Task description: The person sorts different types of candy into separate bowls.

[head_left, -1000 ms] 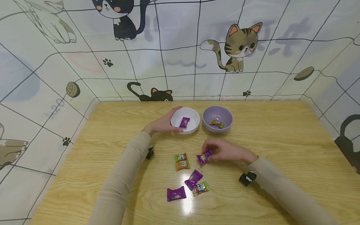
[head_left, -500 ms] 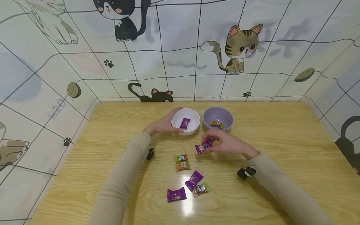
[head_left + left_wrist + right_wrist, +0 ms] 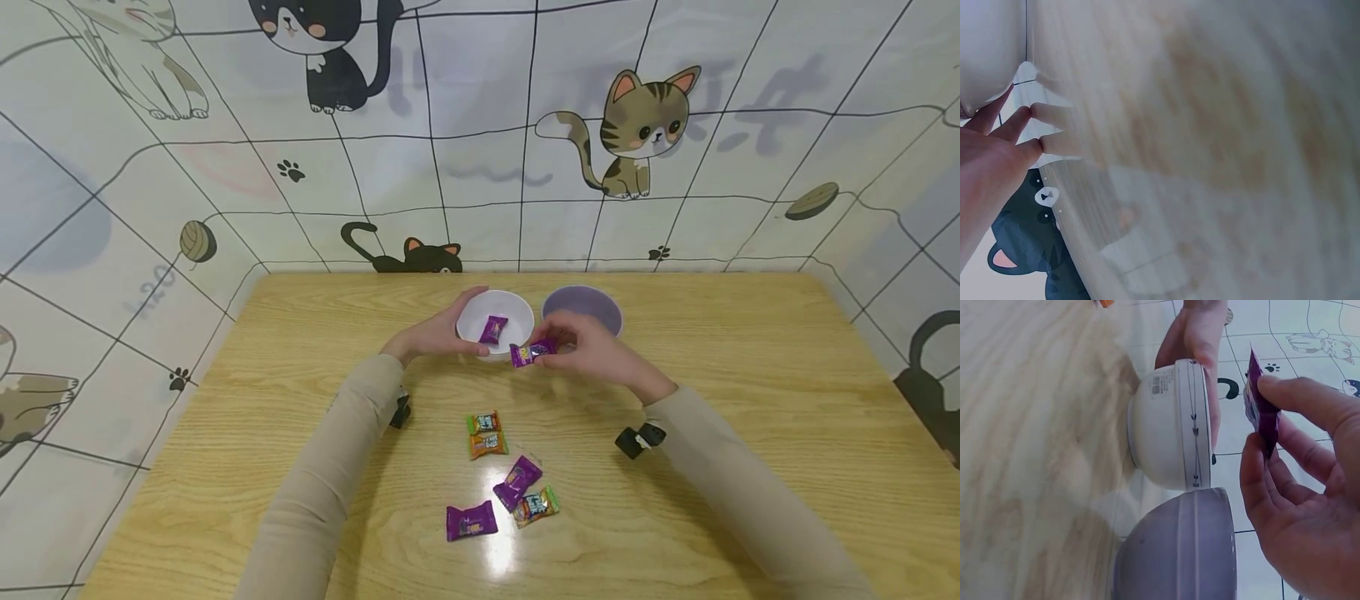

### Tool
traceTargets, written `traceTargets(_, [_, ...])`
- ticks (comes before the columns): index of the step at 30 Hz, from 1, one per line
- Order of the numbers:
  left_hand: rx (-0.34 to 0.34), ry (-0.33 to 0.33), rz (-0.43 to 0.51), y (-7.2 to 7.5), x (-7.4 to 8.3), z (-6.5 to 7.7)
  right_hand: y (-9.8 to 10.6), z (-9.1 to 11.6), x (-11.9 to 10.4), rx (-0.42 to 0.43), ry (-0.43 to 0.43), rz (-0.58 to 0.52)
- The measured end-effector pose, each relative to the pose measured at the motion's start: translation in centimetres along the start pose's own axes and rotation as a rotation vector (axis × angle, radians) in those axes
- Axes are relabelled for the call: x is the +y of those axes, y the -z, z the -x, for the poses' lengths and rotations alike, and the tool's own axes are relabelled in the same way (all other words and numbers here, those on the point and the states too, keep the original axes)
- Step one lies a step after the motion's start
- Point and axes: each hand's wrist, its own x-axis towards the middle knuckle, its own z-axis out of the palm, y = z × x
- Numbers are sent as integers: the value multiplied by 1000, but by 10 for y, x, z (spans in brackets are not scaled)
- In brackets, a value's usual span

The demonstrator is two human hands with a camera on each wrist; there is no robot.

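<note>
My left hand [image 3: 435, 333] holds the white bowl [image 3: 468, 310] from its left side, thumb at the front rim and the other fingers round the back. Inside that bowl lies one purple-wrapped candy [image 3: 493, 329]. Between thumb and fingers, my right hand [image 3: 588, 346] pinches another purple-wrapped candy [image 3: 528, 353], just above the white bowl's front right rim in the head view. The right wrist view shows this candy [image 3: 1263, 415] raised above the level of the rims. Behind the right hand stands the lilac bowl [image 3: 592, 298], its inside largely hidden by that hand.
On the wooden table [image 3: 735, 358], nearer the body, lie a green-and-orange candy [image 3: 483, 422] and an orange candy [image 3: 488, 443] side by side. Closer still are a purple candy [image 3: 517, 482] against a green-ended candy [image 3: 536, 505], and another purple candy [image 3: 471, 521]. A cat-print sheet [image 3: 480, 167] backs the table.
My right hand has lifted the pinched purple candy off the table and carried it forward and slightly left to the white bowl's rim. The left hand has stayed on the white bowl.
</note>
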Motion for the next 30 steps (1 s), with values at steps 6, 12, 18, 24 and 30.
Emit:
traceTargets(6, [-2,4,2,0,-1,1,4,-13,-4,77,-28,54])
traceTargets(12, [-6,0,6,1,0,1,5,-26,-7,87,-134,124])
traceTargets(18, [-4,12,-4,1,0,0,2,-37,-4,71,-178,136])
traceTargets(24, [-3,17,-4,1,0,1,-2,-45,-4,37,-172,123])
traceTargets(30, [-8,-2,10,1,1,1,0,-42,-1,36,-161,168])
